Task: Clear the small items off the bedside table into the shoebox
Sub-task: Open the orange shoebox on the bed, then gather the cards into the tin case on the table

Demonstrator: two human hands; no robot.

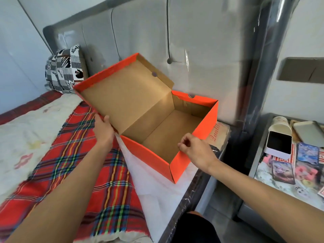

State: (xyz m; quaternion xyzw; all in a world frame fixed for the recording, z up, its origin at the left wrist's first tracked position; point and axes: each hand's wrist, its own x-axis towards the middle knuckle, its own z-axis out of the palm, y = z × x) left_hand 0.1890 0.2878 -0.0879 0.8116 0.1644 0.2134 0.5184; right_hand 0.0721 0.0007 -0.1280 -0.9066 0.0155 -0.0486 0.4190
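Observation:
An orange shoebox [206, 120] stands on the bed near its right edge, empty, with bare brown cardboard inside. Its hinged lid [126, 95] is tipped back to the left. My left hand [103, 128] grips the lid's front edge. My right hand [194, 149] rests on the box's near right rim, fingers curled over it. The bedside table [257, 165] is at the right, with several picture cards [283, 172], a white box with a black inside [278, 144], a cream cup [280, 125], pink pieces [306, 171] and other small items on it.
A red plaid blanket [78, 163] and a cream quilt [29, 135] cover the bed. A black-and-white pillow [64, 71] leans on the grey padded headboard [192, 50]. A flat paper bag [219, 134] lies behind the box. A gap separates bed and table.

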